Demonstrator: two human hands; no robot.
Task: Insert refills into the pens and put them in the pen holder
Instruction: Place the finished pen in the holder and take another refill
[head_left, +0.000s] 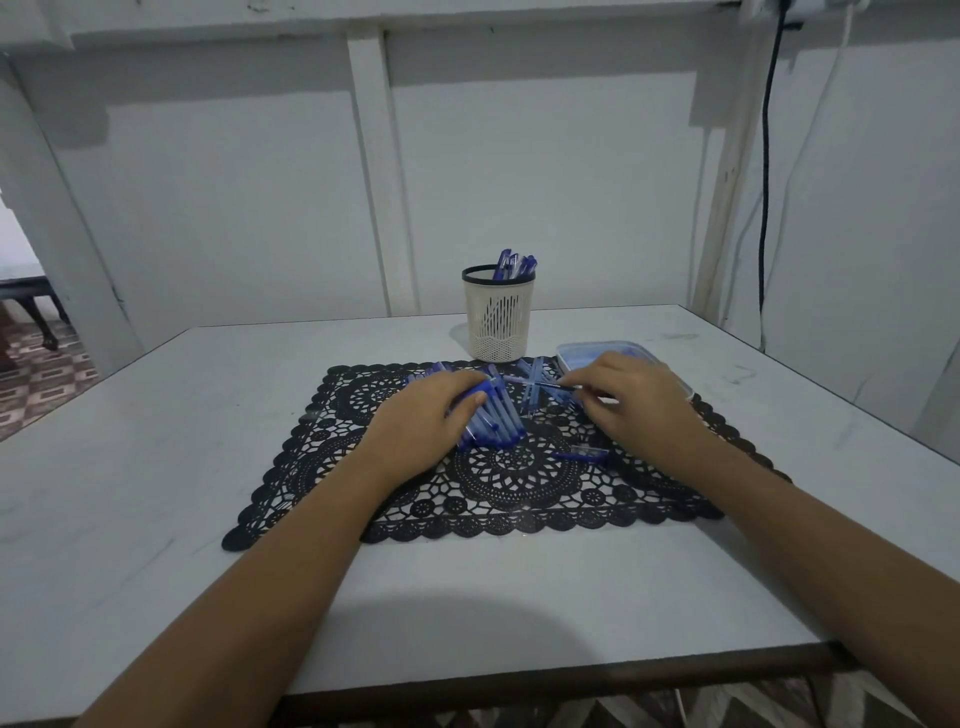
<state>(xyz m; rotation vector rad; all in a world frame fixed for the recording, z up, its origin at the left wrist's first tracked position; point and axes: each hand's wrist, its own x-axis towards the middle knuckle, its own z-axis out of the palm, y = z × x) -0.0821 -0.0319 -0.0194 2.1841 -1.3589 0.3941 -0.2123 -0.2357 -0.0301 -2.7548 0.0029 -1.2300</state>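
While the left hand (431, 415) curls over the pens (493, 421) heaped on the mat (519, 483), thumb and fingers closed round one barrel at the heap's far end, the right hand (631, 397) pinches a thin refill (563, 386) between thumb and fingertips, its free end pointing left toward that barrel. More loose blue parts lie between the hands, a small blue piece (582, 454) sits nearer the person, and a box (628, 347) is just behind the right hand. The holder (498, 322) stands upright at the mat's far edge with several more pens in it. Step, as I read it: bringing barrel and refill together. To do it well, lift the one barrel clear of the heap so neighbours don't drag, grip it near the open end, line the refill up straight along its axis, and slide it in without bending; it looks thin and likely flexes. Which barrel end is open is too small to tell.
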